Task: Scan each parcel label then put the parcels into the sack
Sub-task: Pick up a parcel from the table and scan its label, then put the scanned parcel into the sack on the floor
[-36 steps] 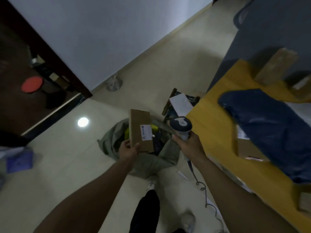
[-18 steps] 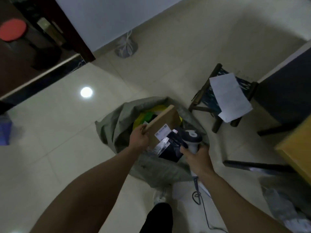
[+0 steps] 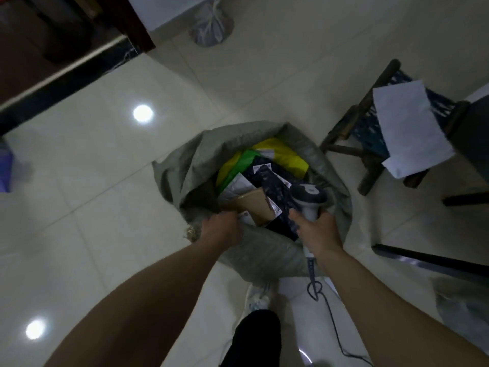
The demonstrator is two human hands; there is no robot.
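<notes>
**Sack** [image 3: 267, 250]: grey-green woven, standing open on the tiled floor at centre frame, mouth facing up.

**Contents:** a yellow bag [image 3: 287, 154] and a green bag [image 3: 247, 157] at the far side. A dark blue parcel [image 3: 275, 186] with a white label crosses the middle. A pale mailer [image 3: 236, 185] sits left of it.

**Cardboard box** [image 3: 255, 206]: the parcel in hand for this step. It lies tilted on the other parcels, inside the near part of the mouth. Its long axis appears to run from upper left to lower right of the frame, with a white label at its right edge.

**Left-hand grip** [image 3: 222, 230]: at the sack's near rim, fingers curled down and away from view. It is just beside the box's lower left corner. Whether it pinches the box, the rim or nothing cannot be told.

**Right-hand grip** [image 3: 318, 233]: fingers wrapped round the handle of a barcode scanner [image 3: 308, 196]. The scanner head points up-frame over the sack, and its cable [image 3: 316, 286] trails down to the floor.

**Key relation:** the box lies between the two hands, just up and right of the left-hand grip, which is the nearer. The right is taken up with the scanner.

**Judgement:** the box looks deposited or nearly so. Any last nudge falls to the left hand, pushing up-frame, deeper into the mouth. No unscanned parcel is in view.

**Surroundings:** a wooden stool [image 3: 354, 144] carrying a sheet of paper [image 3: 410, 128], upper right. A tied plastic bag [image 3: 211, 27] stands at the top edge.
</notes>
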